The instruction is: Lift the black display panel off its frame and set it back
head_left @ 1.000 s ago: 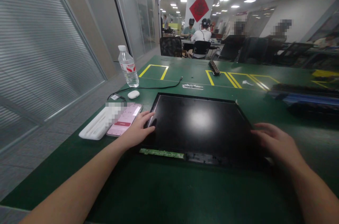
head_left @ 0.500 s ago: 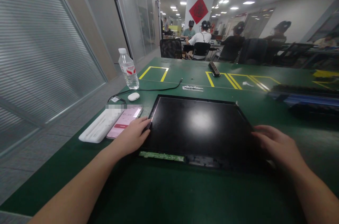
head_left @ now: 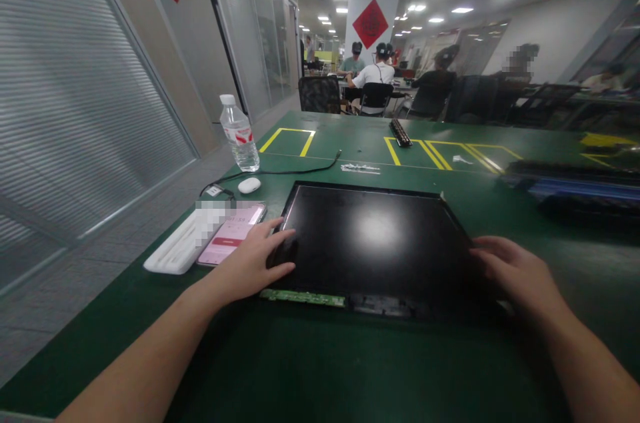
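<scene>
A black flat display panel (head_left: 370, 239) lies on the green table (head_left: 310, 369), with a thin green circuit strip (head_left: 303, 297) along its near edge. My left hand (head_left: 250, 263) rests on the panel's near left corner, its fingers apart with the thumb on the screen. At the panel's near right edge my right hand (head_left: 515, 276) lies flat with the fingers stretched along it.
Left of the panel are a pink-screened phone (head_left: 231, 241), a white tray (head_left: 177, 246), a white earbud case (head_left: 249, 185), a black cable (head_left: 285, 171) and a water bottle (head_left: 239, 134). Dark panels (head_left: 575, 186) are stacked at the right. People sit at desks behind.
My left hand has shifted slightly onto the panel's corner, thumb now on the screen. The view has tilted a little; the panel and right hand stay put.
</scene>
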`<state>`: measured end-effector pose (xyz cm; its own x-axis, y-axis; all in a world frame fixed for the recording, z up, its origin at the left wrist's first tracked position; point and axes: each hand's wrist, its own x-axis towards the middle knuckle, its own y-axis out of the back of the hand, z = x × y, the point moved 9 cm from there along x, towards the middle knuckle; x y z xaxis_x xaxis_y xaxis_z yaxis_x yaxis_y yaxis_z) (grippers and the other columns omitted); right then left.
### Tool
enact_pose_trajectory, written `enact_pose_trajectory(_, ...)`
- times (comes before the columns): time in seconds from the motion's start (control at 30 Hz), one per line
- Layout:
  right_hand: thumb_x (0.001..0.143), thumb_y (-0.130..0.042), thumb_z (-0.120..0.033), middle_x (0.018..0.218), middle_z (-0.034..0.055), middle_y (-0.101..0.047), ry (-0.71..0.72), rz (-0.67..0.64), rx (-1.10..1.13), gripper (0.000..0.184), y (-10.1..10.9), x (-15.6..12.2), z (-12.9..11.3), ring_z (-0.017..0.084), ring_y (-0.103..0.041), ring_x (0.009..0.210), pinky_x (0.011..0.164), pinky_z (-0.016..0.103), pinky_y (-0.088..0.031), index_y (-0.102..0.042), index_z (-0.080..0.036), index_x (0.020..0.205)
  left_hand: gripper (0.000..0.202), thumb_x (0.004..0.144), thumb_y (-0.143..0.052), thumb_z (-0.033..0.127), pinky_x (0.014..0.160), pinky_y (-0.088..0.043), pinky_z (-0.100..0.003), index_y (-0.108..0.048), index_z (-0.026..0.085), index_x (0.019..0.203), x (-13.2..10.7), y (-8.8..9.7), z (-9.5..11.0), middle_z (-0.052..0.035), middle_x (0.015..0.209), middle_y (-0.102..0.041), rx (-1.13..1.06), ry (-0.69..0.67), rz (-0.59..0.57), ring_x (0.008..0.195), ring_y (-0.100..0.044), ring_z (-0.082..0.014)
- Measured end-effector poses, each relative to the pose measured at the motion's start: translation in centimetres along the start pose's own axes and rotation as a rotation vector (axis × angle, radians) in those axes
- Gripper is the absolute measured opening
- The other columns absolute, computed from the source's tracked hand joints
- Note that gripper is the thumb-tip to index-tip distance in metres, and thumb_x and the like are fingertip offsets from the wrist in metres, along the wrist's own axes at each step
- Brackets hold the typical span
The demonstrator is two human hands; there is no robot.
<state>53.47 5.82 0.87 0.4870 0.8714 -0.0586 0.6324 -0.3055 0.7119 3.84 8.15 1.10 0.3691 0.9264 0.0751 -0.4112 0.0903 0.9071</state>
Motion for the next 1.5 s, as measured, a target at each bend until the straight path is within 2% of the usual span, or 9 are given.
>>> enact_pose_trajectory(0.17, 0.069, -0.061, -0.048, 0.09, 0.0101, -0.079, -0.023, 0.005, -0.011, 0.047, 0.1, -0.1, 0.1, 0.027, -0.068, 0.065, 0.064, 0.041, -0.053, -0.073, -0.022, 0.107, 0.084, 0.077, -0.089, 0.048, 0.121, -0.036, -0.07, -0.061, 0.027, 0.153, -0.3, -0.2, 0.1, -0.0202, 0.171, -0.041, -0.053, -0.031, -0.077, 0.155, -0.037, -0.0485)
enact_pose_trajectory(0.37, 0.066, -0.062, -0.052, 0.09, 0.0098, -0.079, -0.047, 0.009, -0.022, 0.05, 0.2, -0.2, -0.3, 0.028, -0.069, 0.067, 0.067, 0.043, -0.053, -0.073, -0.023, 0.105, 0.071, 0.075, -0.093, 0.025, 0.124, -0.034, -0.066, -0.07, 0.035, 0.141, -0.3, 0.5, 2.0, -0.0107, 0.168, -0.049, -0.101, -0.206, -0.044, 0.154, -0.041, -0.0405)
enact_pose_trajectory(0.6, 0.067, -0.064, -0.051, 0.1, 0.0134, -0.08, -0.09, -0.008, 0.03, 0.053, 0.1, -0.9, -0.6, 0.029, -0.069, 0.069, 0.067, 0.043, -0.054, -0.072, -0.021, 0.11, 0.06, 0.082, -0.084, 0.016, 0.121, -0.041, -0.059, -0.072, 0.034, 0.138, -0.6, 0.4, 3.7, -0.0099, 0.162, -0.056, -0.114, -0.313, -0.073, 0.15, -0.047, -0.0357)
enact_pose_trajectory(0.77, 0.067, -0.065, -0.05, 0.091, 0.0118, -0.08, -0.088, 0.005, 0.03, 0.045, 0.3, -0.9, -0.7, 0.03, -0.07, 0.069, 0.067, 0.043, -0.054, -0.072, -0.022, 0.102, 0.055, 0.084, -0.082, 0.015, 0.117, -0.046, -0.057, -0.074, 0.032, 0.136, -0.8, 0.7, 4.5, -0.0109, 0.157, -0.061, -0.105, -0.367, -0.066, 0.144, -0.054, -0.0345)
enact_pose_trajectory(0.97, 0.065, -0.063, -0.05, 0.089, 0.0103, -0.08, -0.088, 0.009, 0.008, 0.046, 0.3, -0.9, -1.2, 0.029, -0.07, 0.068, 0.07, 0.043, -0.053, -0.072, -0.022, 0.101, 0.052, 0.085, -0.08, 0.011, 0.114, -0.049, -0.054, -0.074, 0.028, 0.134, -0.9, 0.8, 5.2, -0.0127, 0.154, -0.064, -0.076, -0.397, -0.074, 0.14, -0.058, -0.033)
enact_pose_trajectory(1.2, 0.063, -0.061, -0.052, 0.091, 0.012, -0.078, -0.117, -0.005, -0.023, 0.056, 0.2, -1.3, -1.5, 0.031, -0.07, 0.073, 0.07, 0.043, -0.051, -0.071, -0.02, 0.108, 0.053, 0.085, -0.082, 0.014, 0.115, -0.048, -0.054, -0.074, 0.029, 0.135, -0.8, 0.5, 4.6, -0.0122, 0.154, -0.063, -0.108, -0.348, -0.084, 0.141, -0.057, -0.0329)
enact_pose_trajectory(1.33, 0.064, -0.061, -0.052, 0.085, 0.0113, -0.077, -0.093, -0.008, -0.038, 0.055, 0.3, -1.1, -1.5, 0.032, -0.07, 0.075, 0.071, 0.043, -0.05, -0.071, -0.02, 0.108, 0.057, 0.083, -0.086, 0.027, 0.12, -0.042, -0.061, -0.073, 0.03, 0.137, -0.4, 0.1, 3.2, -0.0147, 0.162, -0.054, -0.125, -0.207, -0.048, 0.149, -0.049, -0.0386)
enact_pose_trajectory(1.5, 0.066, -0.06, -0.051, 0.086, 0.0124, -0.078, -0.07, 0.013, -0.02, 0.05, 0.7, -1.0, -1.4, 0.032, -0.069, 0.073, 0.07, 0.044, -0.051, -0.073, -0.021, 0.104, 0.054, 0.091, -0.075, 0.039, 0.122, -0.035, -0.067, -0.069, 0.023, 0.143, 0.0, -0.2, 1.4, -0.0222, 0.169, -0.042, -0.091, -0.011, 0.032, 0.154, -0.04, -0.0449)
